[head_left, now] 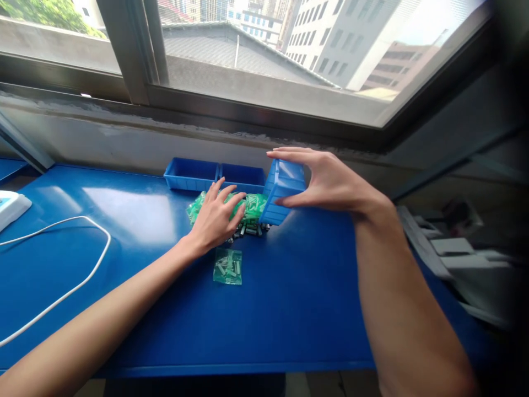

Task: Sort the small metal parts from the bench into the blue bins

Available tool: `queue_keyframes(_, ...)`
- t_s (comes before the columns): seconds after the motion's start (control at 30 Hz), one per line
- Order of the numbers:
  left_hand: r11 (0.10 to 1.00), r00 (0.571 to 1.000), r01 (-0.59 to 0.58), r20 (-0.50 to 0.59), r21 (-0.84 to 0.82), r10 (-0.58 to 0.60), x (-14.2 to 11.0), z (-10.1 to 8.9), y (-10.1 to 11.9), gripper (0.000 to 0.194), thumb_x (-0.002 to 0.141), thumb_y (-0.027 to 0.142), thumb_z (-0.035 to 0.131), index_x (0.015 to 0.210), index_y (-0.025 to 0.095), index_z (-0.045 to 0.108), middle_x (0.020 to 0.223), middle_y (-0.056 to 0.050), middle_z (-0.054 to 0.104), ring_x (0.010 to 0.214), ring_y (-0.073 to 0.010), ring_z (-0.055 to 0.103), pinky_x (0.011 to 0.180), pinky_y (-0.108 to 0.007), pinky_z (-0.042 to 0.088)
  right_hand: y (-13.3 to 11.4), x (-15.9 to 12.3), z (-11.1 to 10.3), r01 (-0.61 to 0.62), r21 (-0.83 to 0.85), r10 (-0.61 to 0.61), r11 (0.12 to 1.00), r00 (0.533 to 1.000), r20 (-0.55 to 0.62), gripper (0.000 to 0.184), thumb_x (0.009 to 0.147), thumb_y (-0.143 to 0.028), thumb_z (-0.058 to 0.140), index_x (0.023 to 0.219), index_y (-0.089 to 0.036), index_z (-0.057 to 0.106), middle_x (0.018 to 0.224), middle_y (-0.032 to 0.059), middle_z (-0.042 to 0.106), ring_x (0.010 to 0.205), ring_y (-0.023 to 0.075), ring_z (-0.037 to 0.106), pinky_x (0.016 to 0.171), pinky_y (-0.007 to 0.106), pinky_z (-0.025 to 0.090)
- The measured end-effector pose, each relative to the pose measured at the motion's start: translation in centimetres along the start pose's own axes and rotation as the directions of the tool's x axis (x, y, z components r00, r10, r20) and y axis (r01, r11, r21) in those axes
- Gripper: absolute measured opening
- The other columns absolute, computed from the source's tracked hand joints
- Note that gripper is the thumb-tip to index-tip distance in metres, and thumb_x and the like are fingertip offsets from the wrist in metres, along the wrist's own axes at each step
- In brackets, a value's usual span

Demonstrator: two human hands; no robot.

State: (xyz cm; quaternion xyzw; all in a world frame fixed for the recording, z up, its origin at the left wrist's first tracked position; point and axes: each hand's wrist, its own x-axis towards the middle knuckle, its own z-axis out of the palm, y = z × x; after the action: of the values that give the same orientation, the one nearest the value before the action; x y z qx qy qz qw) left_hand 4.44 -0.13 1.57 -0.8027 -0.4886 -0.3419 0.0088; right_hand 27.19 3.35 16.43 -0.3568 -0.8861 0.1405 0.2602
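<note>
Clamping a tipped blue plastic bin (285,184) in the right hand (333,179), just right of centre; holding the left hand (217,218) spread open over green plastic packets (255,207) mid-frame (with a lone packet (228,267) lying below).

Three blue bins are showing: two standing bins (192,183) are sitting by the far edge of the bench (306,309), and one tipped bin (285,179) is leaning beside them. One flat green bag (227,267) is lying nearer the front edge. More green bags (254,207) and loose metal bits (251,230) are piling up, too jumbled to count. One white cord (91,270) and one white gadget (12,207) are lying toward the left edge.
</note>
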Motion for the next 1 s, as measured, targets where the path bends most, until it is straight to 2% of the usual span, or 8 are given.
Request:
queue_keyframes(0.13, 0.991, 0.988, -0.126, 0.088, 0.031, 0.123, 0.5, 1.2, 1.3, 0.043, 0.102, 0.037, 0.043, 0.137, 0.018, 0.060, 0.147, -0.014, 0.051, 0.151, -0.0353, 0.023, 0.120, -0.055, 0.031, 1.3, -2.1, -1.5, -0.053, -0.075, 0.053, 0.996, 0.999, 0.004, 0.082, 0.057, -0.039, 0.092, 0.133, -0.025, 0.065, 0.137, 0.0047, 0.064, 0.132, 0.0363, 0.054, 0.116, 0.051, 0.041)
queue_keyframes(0.2, 0.985, 0.979, -0.170, 0.126, 0.042, 0.163, 0.9, 1.6, 1.8, 0.044, 0.102, 0.037, 0.043, 0.141, 0.023, 0.057, 0.149, -0.013, 0.049, 0.149, -0.0361, 0.028, 0.118, -0.057, 0.032, 1.9, -3.1, -1.9, -0.074, -0.109, 0.075, 0.991, 0.997, 0.013, 0.082, 0.060, -0.039, 0.090, 0.136, -0.024, 0.063, 0.139, 0.0059, 0.062, 0.131, 0.0358, 0.055, 0.115, 0.051, 0.042)
queue_keyframes(0.3, 0.972, 0.962, -0.224, 0.176, 0.066, 0.210, 1.8, 1.8, 2.6, 0.043, 0.101, 0.035, 0.045, 0.142, 0.029, 0.055, 0.145, -0.011, 0.054, 0.143, -0.0355, 0.037, 0.114, -0.058, 0.036, 2.4, -4.3, -2.2, -0.084, -0.091, 0.086, 0.992, 0.996, 0.019, 0.084, 0.057, -0.041, 0.091, 0.134, -0.026, 0.064, 0.137, 0.0037, 0.063, 0.131, 0.0366, 0.055, 0.115, 0.053, 0.041)
queue_keyframes(0.5, 0.936, 0.902, -0.351, 0.272, 0.009, 0.335, 3.0, 2.1, 4.3, 0.043, 0.098, 0.026, 0.047, 0.140, 0.029, 0.058, 0.145, -0.011, 0.054, 0.141, -0.0348, 0.041, 0.111, -0.054, 0.041, 2.7, -5.4, -3.2, -0.139, 0.020, 0.140, 0.990, 0.988, -0.068, 0.063, 0.061, -0.043, 0.087, 0.121, -0.029, 0.072, 0.128, 0.0006, 0.067, 0.131, 0.0369, 0.054, 0.117, 0.056, 0.038)
queue_keyframes(0.63, 0.925, 0.861, -0.379, 0.367, 0.003, 0.352, 3.5, 2.6, 4.7, 0.040, 0.098, 0.029, 0.048, 0.135, 0.031, 0.063, 0.144, -0.009, 0.056, 0.139, -0.0358, 0.043, 0.108, -0.054, 0.043, 3.5, -6.7, -4.3, -0.156, -0.035, 0.154, 0.987, 0.987, -0.037, 0.071, 0.059, -0.042, 0.089, 0.125, -0.029, 0.069, 0.135, 0.0018, 0.063, 0.134, 0.0394, 0.051, 0.117, 0.057, 0.036)
queue_keyframes(0.77, 0.924, 0.852, -0.383, 0.386, 0.000, 0.353, 3.8, 2.8, 4.6, 0.036, 0.099, 0.033, 0.046, 0.123, 0.025, 0.071, 0.133, -0.010, 0.065, 0.135, -0.0339, 0.048, 0.110, -0.052, 0.043, 5.2, -8.4, -5.0, -0.218, -0.038, 0.216, 0.975, 0.975, -0.058, 0.075, 0.057, -0.048, 0.089, 0.125, -0.028, 0.066, 0.138, 0.0051, 0.060, 0.131, 0.0389, 0.053, 0.111, 0.054, 0.043)
queue_keyframes(0.87, 0.929, 0.859, -0.369, 0.369, -0.032, 0.354, 4.2, 2.8, 4.6, 0.035, 0.100, 0.036, 0.045, 0.118, 0.023, 0.072, 0.126, -0.009, 0.068, 0.128, -0.0300, 0.054, 0.108, -0.048, 0.046, 7.4, -9.0, -4.0, -0.219, 0.101, 0.234, 0.970, 0.955, -0.182, 0.069, 0.056, -0.054, 0.087, 0.115, -0.026, 0.065, 0.140, 0.0068, 0.058, 0.133, 0.0364, 0.053, 0.109, 0.049, 0.045)
queue_keyframes(1.0, 0.957, 0.920, -0.290, 0.284, 0.025, 0.271, 4.9, 3.2, 4.6, 0.039, 0.101, 0.038, 0.042, 0.117, 0.019, 0.072, 0.129, -0.012, 0.066, 0.132, -0.0334, 0.049, 0.107, -0.049, 0.046, 11.7, -9.2, -0.5, -0.253, 0.271, 0.318, 0.929, 0.920, -0.231, 0.062, 0.054, -0.046, 0.086, 0.105, -0.024, 0.058, 0.144, 0.0107, 0.054, 0.137, 0.0349, 0.048, 0.110, 0.046, 0.041)
